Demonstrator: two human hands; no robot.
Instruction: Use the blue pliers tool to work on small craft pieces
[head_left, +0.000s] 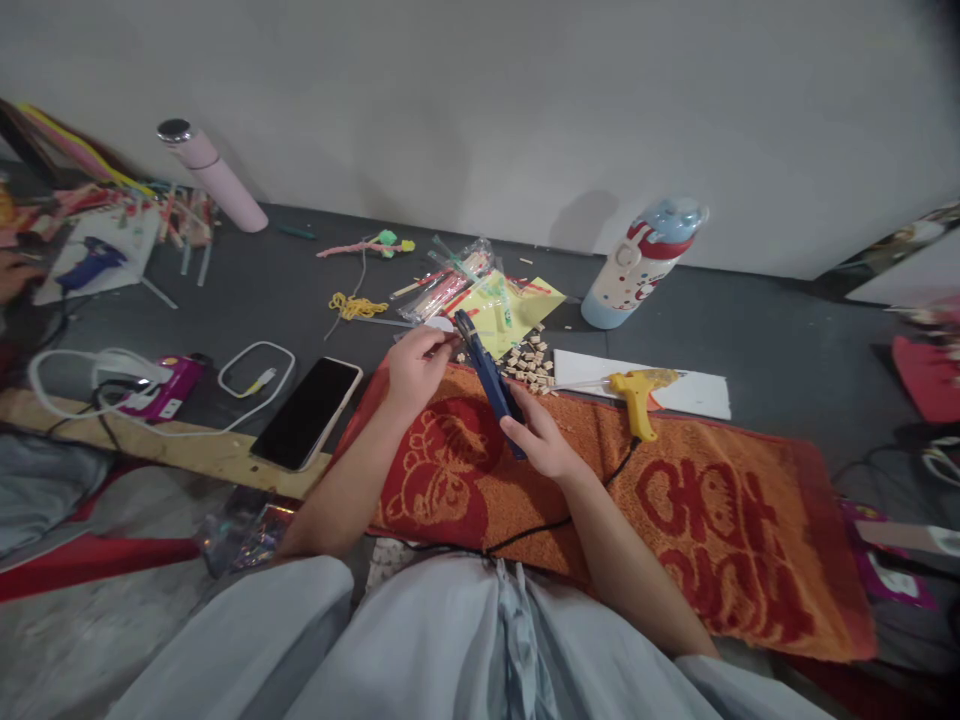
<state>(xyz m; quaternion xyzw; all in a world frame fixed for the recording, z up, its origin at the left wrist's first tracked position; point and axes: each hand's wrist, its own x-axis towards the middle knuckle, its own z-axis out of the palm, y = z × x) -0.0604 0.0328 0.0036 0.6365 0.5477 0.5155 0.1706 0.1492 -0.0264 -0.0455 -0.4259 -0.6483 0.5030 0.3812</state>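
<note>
My right hand [541, 440] is wrapped round a long dark-blue hand tool [489, 378] with a metal head, like a cutter; its exact kind is unclear. The tool slants up and left over the towel. Beside its head, my left hand [418, 370] is closed in a pinch on what looks like a thin reddish stick [450, 338], mostly hidden by the fingers. Small cut wooden pieces [531, 362] lie in a pile just right of the tool. Behind them are a yellow paper sheet [499, 310] and plastic-wrapped sticks [450, 290].
An orange-red towel [555, 520] covers the table's front edge. On it and a white board [701, 393] rests a yellow glue gun [637, 395]. A bottle [634, 270], a phone [307, 412], a cable [281, 350] and a pink flask [221, 185] stand or lie around. Another person's hand [15, 275] shows at far left.
</note>
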